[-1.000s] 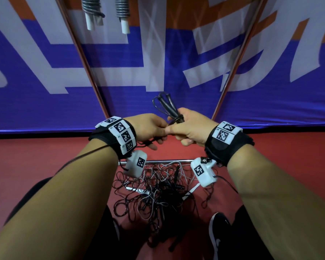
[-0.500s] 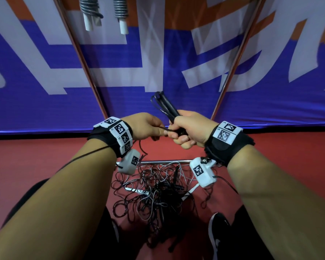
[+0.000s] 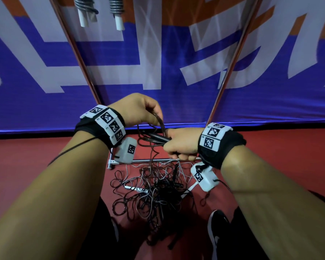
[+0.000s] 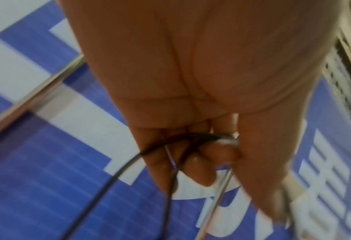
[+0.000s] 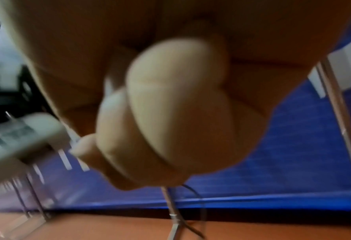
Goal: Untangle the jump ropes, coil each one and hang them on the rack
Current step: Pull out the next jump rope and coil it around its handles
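left hand (image 3: 139, 109) has lifted up and away since a moment ago, fingers pinching thin glossy black cord (image 4: 129, 162) and drawing a loop out. looks like a fresh coil turn on the black jump rope (image 3: 154, 136), which is slung between the two hands. right hand (image 3: 182, 143) has dropped lower, fist clenched round the slim dark handles (image 3: 158, 138), now lying near level. below, the pile of ropes (image 3: 154, 194) sprawls in wiry black and pale loops on red floor. up top, two coiled ropes (image 3: 101, 6) hang on the rack (image 3: 79, 53), shiny metal.
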Demonstrator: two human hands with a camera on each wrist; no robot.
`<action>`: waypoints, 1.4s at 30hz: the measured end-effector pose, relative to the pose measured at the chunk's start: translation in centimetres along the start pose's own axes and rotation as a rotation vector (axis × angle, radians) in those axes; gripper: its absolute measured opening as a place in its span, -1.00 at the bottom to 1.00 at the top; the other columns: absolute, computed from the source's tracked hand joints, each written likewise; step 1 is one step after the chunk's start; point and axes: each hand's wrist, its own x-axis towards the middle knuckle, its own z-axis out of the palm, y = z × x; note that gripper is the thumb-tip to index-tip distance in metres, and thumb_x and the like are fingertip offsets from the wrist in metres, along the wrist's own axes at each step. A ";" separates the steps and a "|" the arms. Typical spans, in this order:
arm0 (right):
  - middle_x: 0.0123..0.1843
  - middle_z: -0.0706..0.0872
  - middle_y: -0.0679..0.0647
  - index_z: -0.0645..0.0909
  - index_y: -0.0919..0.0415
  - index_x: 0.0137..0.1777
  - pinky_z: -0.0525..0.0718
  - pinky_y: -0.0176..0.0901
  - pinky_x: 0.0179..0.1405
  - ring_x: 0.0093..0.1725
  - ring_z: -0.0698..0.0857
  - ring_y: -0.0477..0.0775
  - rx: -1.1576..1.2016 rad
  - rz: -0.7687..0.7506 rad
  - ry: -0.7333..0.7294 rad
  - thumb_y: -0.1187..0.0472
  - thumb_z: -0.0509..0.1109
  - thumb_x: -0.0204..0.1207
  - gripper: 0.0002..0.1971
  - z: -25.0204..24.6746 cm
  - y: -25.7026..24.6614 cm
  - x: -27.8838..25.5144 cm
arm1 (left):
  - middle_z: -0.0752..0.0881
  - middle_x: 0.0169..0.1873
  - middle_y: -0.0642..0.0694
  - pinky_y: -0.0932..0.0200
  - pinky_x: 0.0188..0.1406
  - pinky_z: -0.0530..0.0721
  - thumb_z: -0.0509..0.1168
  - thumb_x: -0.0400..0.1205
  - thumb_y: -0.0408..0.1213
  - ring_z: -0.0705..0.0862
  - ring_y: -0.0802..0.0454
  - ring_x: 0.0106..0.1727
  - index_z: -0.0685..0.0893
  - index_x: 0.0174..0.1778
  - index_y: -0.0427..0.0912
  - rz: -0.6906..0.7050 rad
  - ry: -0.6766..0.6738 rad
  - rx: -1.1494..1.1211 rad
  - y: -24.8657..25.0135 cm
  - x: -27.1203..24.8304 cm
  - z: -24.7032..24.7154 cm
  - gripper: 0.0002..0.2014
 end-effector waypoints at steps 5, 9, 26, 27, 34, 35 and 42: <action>-0.60 0.62 0.01 0.68 0.20 -0.24 0.47 -0.31 -0.58 -0.73 0.47 0.00 -0.086 0.122 0.178 0.13 0.32 0.63 -0.75 -0.2 1.2 1.5 | 0.88 -0.19 0.08 0.21 0.01 0.75 0.59 0.57 -0.31 0.83 0.19 -0.11 0.88 -0.06 0.04 0.027 -0.033 0.131 1.2 -0.1 0.9 -0.86; -0.52 0.69 0.10 0.78 0.26 -0.19 0.44 -0.34 -0.61 -0.73 0.49 0.05 -0.028 0.192 0.304 0.10 0.35 0.58 -0.73 -1.1 1.9 1.9 | 0.90 -0.10 0.06 0.16 0.17 0.76 0.52 0.65 -0.30 0.85 0.07 -0.01 0.89 0.09 0.07 -0.011 -0.100 0.049 1.5 -0.4 1.2 -0.82; -0.21 0.67 0.18 0.50 0.15 0.00 0.51 -0.19 -0.59 -0.45 0.52 0.10 0.509 -0.052 0.592 0.28 0.24 0.51 -0.90 -2.5 1.4 3.6 | 0.75 -0.24 -0.20 0.03 -0.47 0.59 0.15 0.78 -0.14 0.66 -0.10 -0.41 0.61 -0.25 -0.16 -0.245 0.255 0.472 1.3 1.6 5.4 -0.68; -0.22 0.65 0.17 0.51 0.15 -0.01 0.51 -0.19 -0.59 -0.44 0.52 0.11 0.502 -0.058 0.610 0.26 0.23 0.50 -0.90 -2.6 1.4 3.6 | 0.71 -0.26 -0.18 0.09 -0.51 0.48 0.11 0.82 -0.13 0.62 -0.06 -0.42 0.54 -0.26 -0.14 -0.246 0.295 0.454 1.5 1.6 5.7 -0.65; -0.24 0.66 0.17 0.59 0.19 0.00 0.46 -0.16 -0.59 -0.46 0.52 0.12 0.643 -0.099 0.700 0.25 0.25 0.53 -0.87 -3.5 1.6 3.5 | 0.81 -0.33 -0.14 -0.16 -0.06 0.89 0.47 0.73 -0.15 0.89 -0.12 -0.21 0.59 0.10 -0.19 -0.077 0.134 -0.151 0.6 1.8 5.4 -0.77; -0.24 0.64 0.18 0.61 0.21 0.01 0.43 -0.16 -0.59 -0.49 0.50 0.09 0.689 -0.118 0.702 0.26 0.27 0.56 -0.88 -3.7 1.7 3.4 | 0.82 -0.29 -0.07 -0.14 0.02 0.87 0.54 0.67 -0.21 0.87 -0.04 -0.19 0.65 0.09 -0.10 -0.045 0.091 -0.074 0.1 1.9 5.2 -0.80; -0.31 0.60 0.11 0.65 0.34 0.20 0.36 -0.18 -0.61 -0.55 0.44 0.03 0.851 -0.243 0.724 0.28 0.29 0.63 -0.77 -3.9 0.9 2.2 | 0.82 -0.09 0.16 0.22 0.13 0.68 0.66 0.53 -0.13 0.74 0.26 -0.06 0.88 -0.09 0.15 -0.022 -0.054 0.166 -1.5 2.2 5.7 -0.88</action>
